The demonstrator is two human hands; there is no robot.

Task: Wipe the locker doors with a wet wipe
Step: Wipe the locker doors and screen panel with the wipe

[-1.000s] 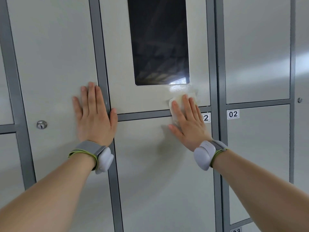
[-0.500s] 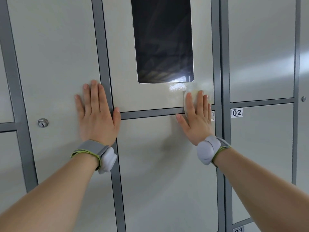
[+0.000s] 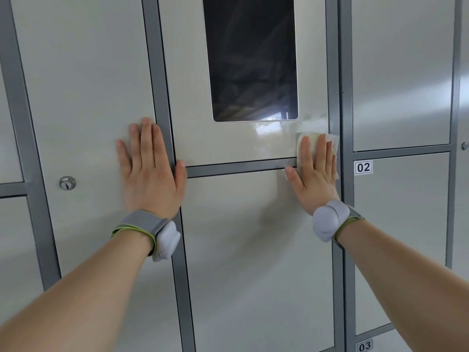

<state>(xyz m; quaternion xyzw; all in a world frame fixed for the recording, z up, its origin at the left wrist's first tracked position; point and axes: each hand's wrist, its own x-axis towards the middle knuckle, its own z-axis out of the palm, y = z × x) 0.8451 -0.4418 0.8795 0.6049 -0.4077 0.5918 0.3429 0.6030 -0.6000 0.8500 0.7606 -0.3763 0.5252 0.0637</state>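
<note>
Presses the wet wipe (image 3: 334,143) flat under the right hand (image 3: 314,181), fingers straight and close together, onto the lower right corner of the windowed locker door (image 3: 187,102). Spans with the palm the grey crossbar (image 3: 236,168) below that door and the top right corner of the lower locker door (image 3: 253,250). Shows wipe edges above the fingertips and beside the little finger, just next to the right frame post (image 3: 332,72). Shows a damp sheen under the bottom right corner of the dark window (image 3: 253,59).

Rests the left hand (image 3: 149,179) flat, fingers released and holding nothing, on the right edge of the left locker door (image 3: 83,97), thumb laid across the left frame post (image 3: 157,72) toward the crossbar. Carries a grey wristband on the left wrist (image 3: 152,232) and one on the right (image 3: 330,219). Shows a keyhole lock (image 3: 67,183) on the left door, and the labels 02 (image 3: 363,167) and 03 (image 3: 364,346) in the right column.
</note>
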